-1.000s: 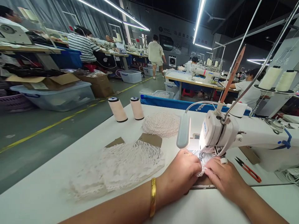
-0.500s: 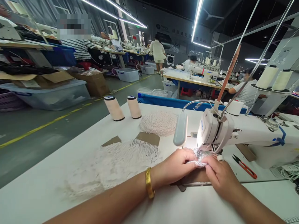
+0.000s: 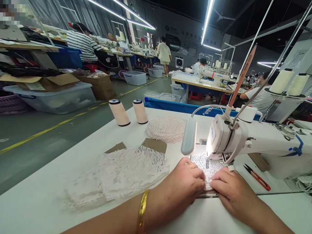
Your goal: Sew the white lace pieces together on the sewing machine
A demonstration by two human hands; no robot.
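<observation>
A white sewing machine stands at the right with its lamp lit over the needle area. Under its presser foot lies a piece of white lace fabric. My left hand, a gold bracelet on its wrist, is closed on the lace's near left edge with fingers curled. On the other side, my right hand pinches the near right edge. Both hands rest low at the front of the machine bed, a small gap between them. More white lace is spread out on the table at the left.
Red-handled thread snips lie right of my right hand. Two cream thread cones stand at the table's far left edge. A round lace pile and brown card pieces lie behind the spread lace. Other people sit at machines farther off.
Both hands have drawn back toward me from the needle. The lace, bunched up before, now lies flatter and more spread under the presser foot. The view has shifted slightly.
</observation>
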